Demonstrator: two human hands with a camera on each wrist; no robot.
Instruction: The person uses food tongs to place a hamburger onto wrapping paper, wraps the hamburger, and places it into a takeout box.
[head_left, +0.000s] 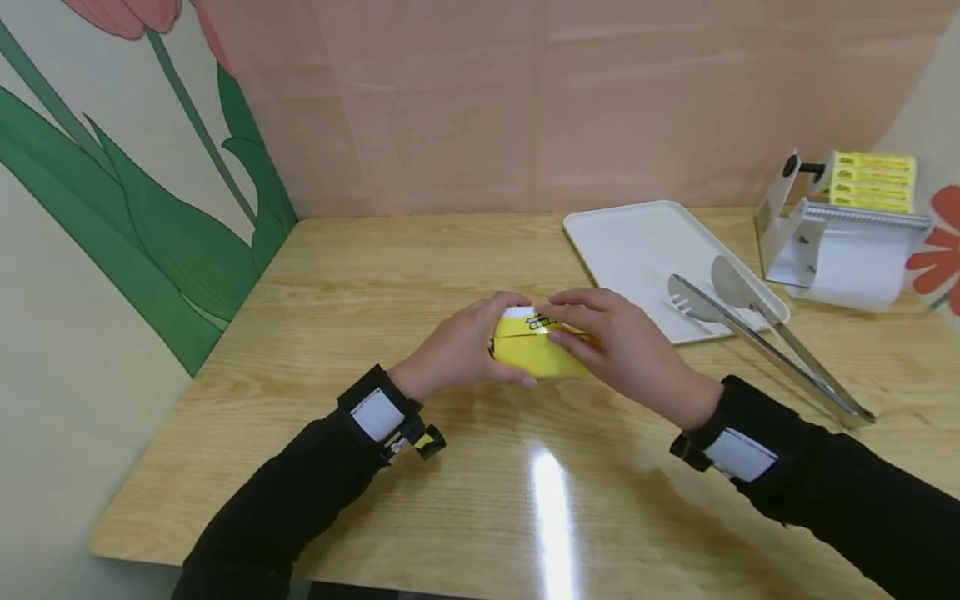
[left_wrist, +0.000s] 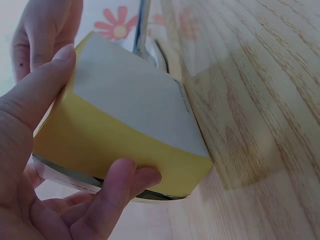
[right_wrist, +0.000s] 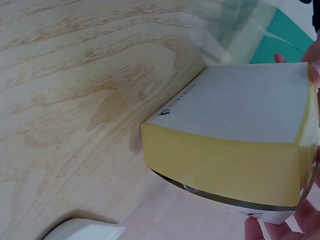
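Near the middle of the table, a small yellow and white cardboard box (head_left: 536, 354) with black print on top is between both hands. My left hand (head_left: 468, 350) grips its left end, thumb on the near side and fingers round the far side. My right hand (head_left: 630, 342) holds the right part, with fingers over the top and thumb at the near face. From the left wrist, the box's plain white face (left_wrist: 135, 95) and yellow side show, with the left fingers (left_wrist: 107, 200) curled round it. A dark seam runs along the yellow side (right_wrist: 225, 165) in the right wrist view.
A white tray (head_left: 622, 237) lies behind the right hand. Metal tongs (head_left: 787, 358) rest with their heads on it and their handles on the table. At the back right stands a label dispenser (head_left: 795, 233) with a roll of yellow labels (head_left: 873, 179). A pink wall backs the table.
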